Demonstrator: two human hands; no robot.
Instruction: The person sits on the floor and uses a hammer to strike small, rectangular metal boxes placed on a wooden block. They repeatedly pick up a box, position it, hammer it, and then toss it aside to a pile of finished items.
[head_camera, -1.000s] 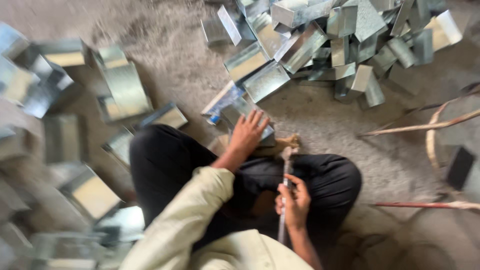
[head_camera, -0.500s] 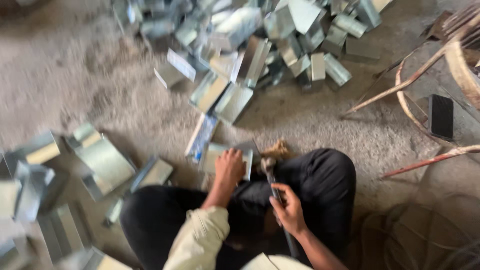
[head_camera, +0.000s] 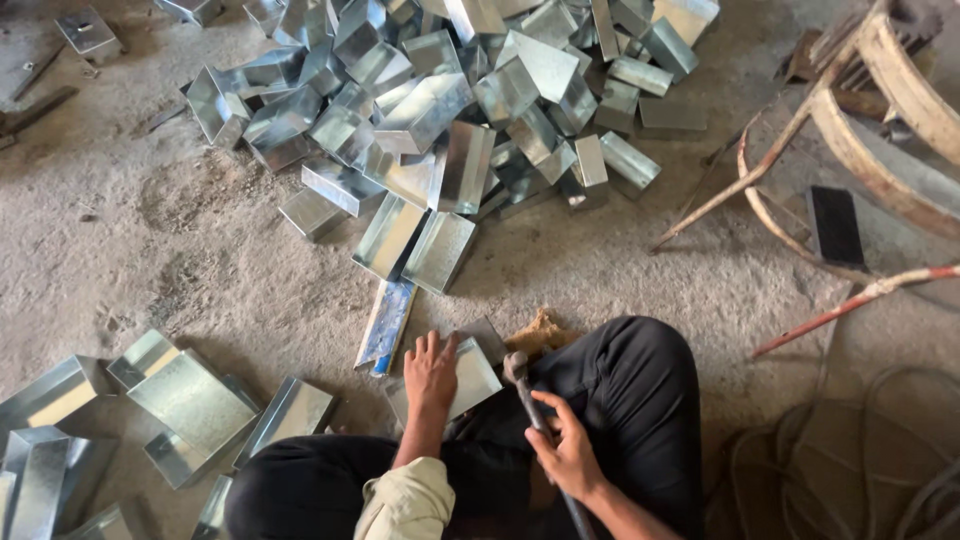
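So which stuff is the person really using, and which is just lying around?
In use: left hand pressing the flat metal sheet; right hand gripping the hammer.

Lying about: pile of metal boxes, blue strip, black phone, wooden hoops.

At six o'clock, the left hand (head_camera: 432, 372) lies flat on a bent metal sheet (head_camera: 468, 378) on the floor, and just beside it the right hand (head_camera: 568, 452) grips a hammer (head_camera: 532, 410) whose head touches the sheet's edge. A heap of metal boxes (head_camera: 450, 110) fills twelve o'clock, with more boxes (head_camera: 190, 400) at eight o'clock and a curved wooden frame (head_camera: 880, 120) at two.
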